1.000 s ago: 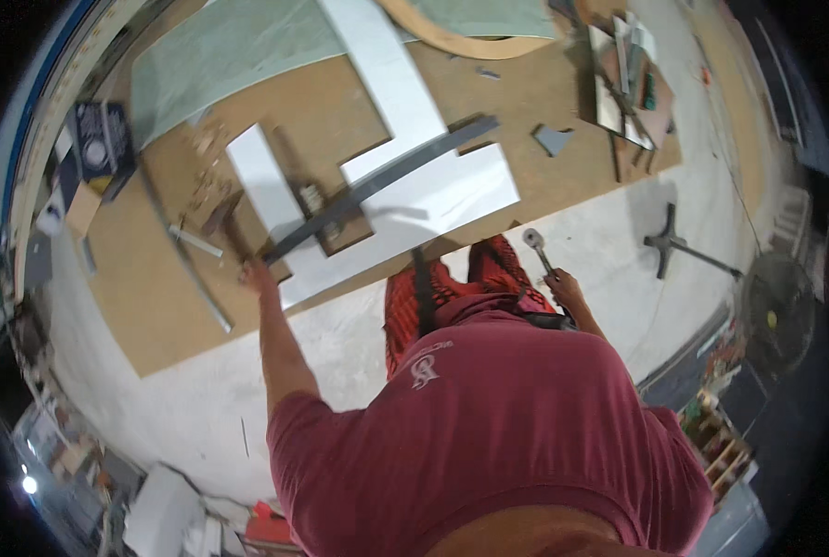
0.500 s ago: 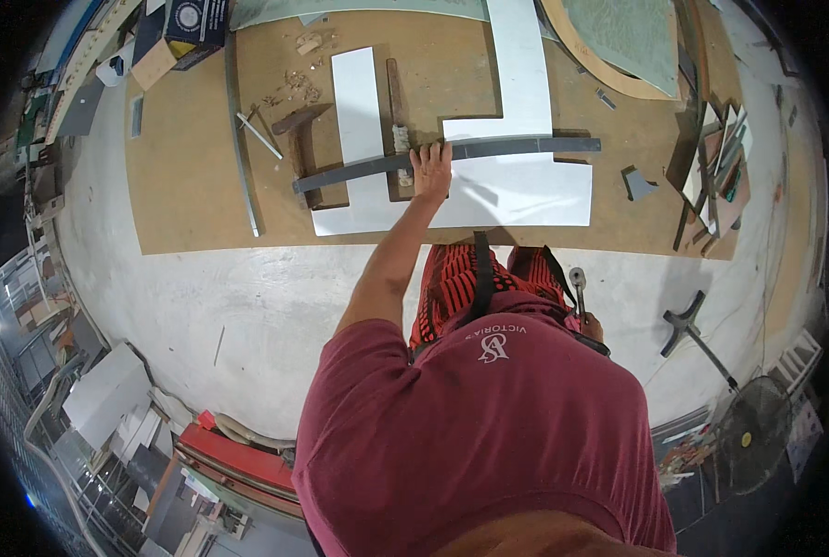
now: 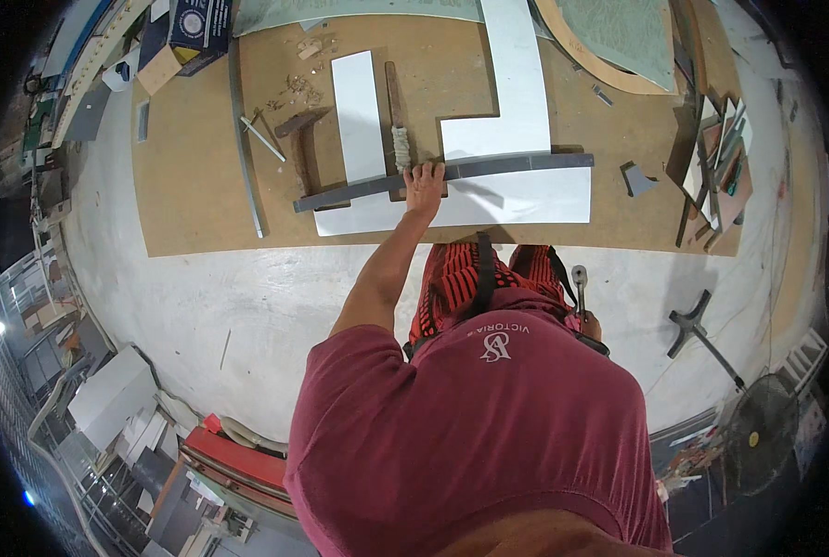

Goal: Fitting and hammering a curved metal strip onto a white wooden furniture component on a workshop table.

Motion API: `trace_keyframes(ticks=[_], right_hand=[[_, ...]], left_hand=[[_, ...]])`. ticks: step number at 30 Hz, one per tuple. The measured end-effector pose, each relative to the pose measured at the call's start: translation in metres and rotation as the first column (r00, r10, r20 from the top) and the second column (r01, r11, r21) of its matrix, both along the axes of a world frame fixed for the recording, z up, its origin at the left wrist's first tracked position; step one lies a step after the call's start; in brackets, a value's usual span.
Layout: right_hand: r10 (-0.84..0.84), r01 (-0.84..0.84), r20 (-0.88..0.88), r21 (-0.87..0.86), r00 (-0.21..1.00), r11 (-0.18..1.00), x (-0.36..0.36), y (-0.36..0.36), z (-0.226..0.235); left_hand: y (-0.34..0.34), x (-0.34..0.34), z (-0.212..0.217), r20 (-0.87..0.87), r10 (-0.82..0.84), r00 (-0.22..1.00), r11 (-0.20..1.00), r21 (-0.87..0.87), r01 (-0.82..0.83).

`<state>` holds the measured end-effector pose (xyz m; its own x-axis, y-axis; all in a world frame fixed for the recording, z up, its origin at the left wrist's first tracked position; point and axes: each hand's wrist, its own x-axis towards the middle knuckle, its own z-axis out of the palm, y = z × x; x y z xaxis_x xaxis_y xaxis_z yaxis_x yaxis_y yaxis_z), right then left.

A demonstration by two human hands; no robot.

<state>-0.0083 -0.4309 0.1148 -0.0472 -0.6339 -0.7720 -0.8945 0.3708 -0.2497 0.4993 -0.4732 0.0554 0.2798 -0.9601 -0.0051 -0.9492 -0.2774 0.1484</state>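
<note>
My left hand (image 3: 425,188) grips a long dark grey strip (image 3: 517,165) near its middle, fingers over its far edge. The strip lies crosswise over a white cut-out panel (image 3: 526,200) with two upright arms. Close by my left fingers is a stick with a pale wrapped part (image 3: 401,147). A worn hammer (image 3: 300,139) lies left of the panel, partly under the strip's shadow. At my right hip, my right hand (image 3: 591,325) is mostly hidden by my shirt. It appears closed round a metal tool with a rounded head (image 3: 579,277); its exact kind is unclear.
The brown board (image 3: 182,223) carries a long thin metal bar (image 3: 244,167), a white rod (image 3: 262,137) and a grey offcut (image 3: 636,180). Stacked scrap pieces (image 3: 716,167) stand at its right end. A T-shaped stand (image 3: 702,334) and a fan (image 3: 758,436) are at the right.
The grey strip has moved toward me over the white panel, with my left hand on it. My right hand stays by the hip with the metal tool.
</note>
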Motion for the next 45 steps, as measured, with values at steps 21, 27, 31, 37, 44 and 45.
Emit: trace_keyframes(ticks=[21, 27, 31, 37, 44, 45], right_hand=[[-0.062, 0.063, -0.01, 0.02, 0.998, 0.998, -0.006, 0.01, 0.003], [-0.104, 0.103, 0.021, 0.039, 0.994, 0.994, -0.005, 0.009, 0.005], [-0.015, 0.016, -0.046, 0.018, 0.999, 1.0, -0.002, 0.019, 0.0], [-0.006, 0.014, -0.098, 0.082, 0.995, 0.997, -0.022, 0.042, -0.028], [-0.007, 0.007, -0.006, 0.024, 1.0, 1.0, -0.026, 0.052, -0.027], [-0.034, 0.034, -0.008, -0.018, 0.999, 0.999, -0.025, 0.058, -0.029]], left_hand=[[0.017, 0.004, -0.002, -0.008, -0.139, 0.99, 0.979, 0.15, 0.138], [0.012, 0.009, 0.02, -0.123, -0.204, 0.971, 0.964, 0.147, 0.221], [0.008, 0.025, 0.013, -0.232, -0.226, 0.946, 0.936, 0.218, 0.277], [-0.004, 0.028, 0.019, -0.234, -0.213, 0.949, 0.934, 0.236, 0.268], [-0.015, 0.044, 0.003, -0.259, -0.076, 0.963, 0.979, 0.162, 0.12], [-0.02, 0.043, 0.005, -0.239, -0.082, 0.967, 0.974, 0.188, 0.129]])
